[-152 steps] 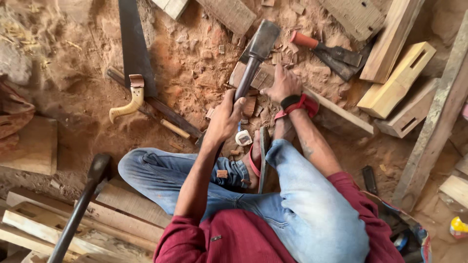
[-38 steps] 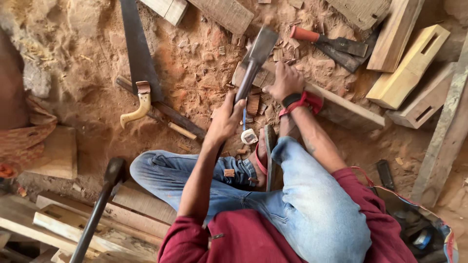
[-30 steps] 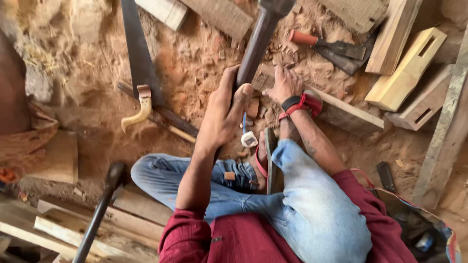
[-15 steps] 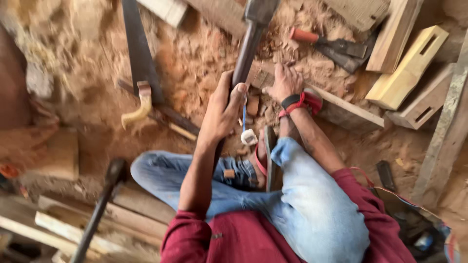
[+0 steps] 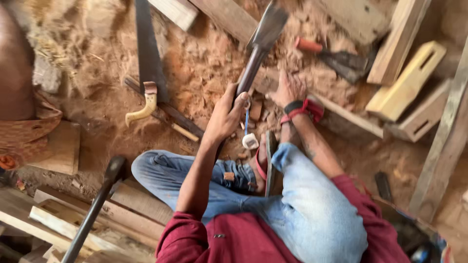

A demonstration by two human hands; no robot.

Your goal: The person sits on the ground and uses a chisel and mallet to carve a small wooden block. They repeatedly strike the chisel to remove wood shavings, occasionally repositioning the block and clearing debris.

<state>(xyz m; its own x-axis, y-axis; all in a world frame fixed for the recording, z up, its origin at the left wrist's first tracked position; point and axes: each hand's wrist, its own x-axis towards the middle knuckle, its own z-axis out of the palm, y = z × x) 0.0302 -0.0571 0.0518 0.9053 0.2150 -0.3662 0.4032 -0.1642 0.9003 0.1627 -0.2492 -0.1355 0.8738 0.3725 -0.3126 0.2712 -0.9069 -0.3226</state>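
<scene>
While the person sits on the sawdust-strewn ground, an adze [image 5: 265, 34] is gripped over a strip of wood [image 5: 341, 113].

At the centre of the frame the left hand [image 5: 225, 116] is clenched round the dark handle of the adze, whose broad blade points to the upper middle of the frame; the right hand [image 5: 288, 88], with a red band at the wrist, presses fingers-down on the strip of wood that runs toward the right. A handsaw [image 5: 146, 63] with a pale handle lies at upper left, a red-handled tool [image 5: 336, 57] at upper right, and slotted wooden blocks [image 5: 407, 80] at the right edge.
</scene>
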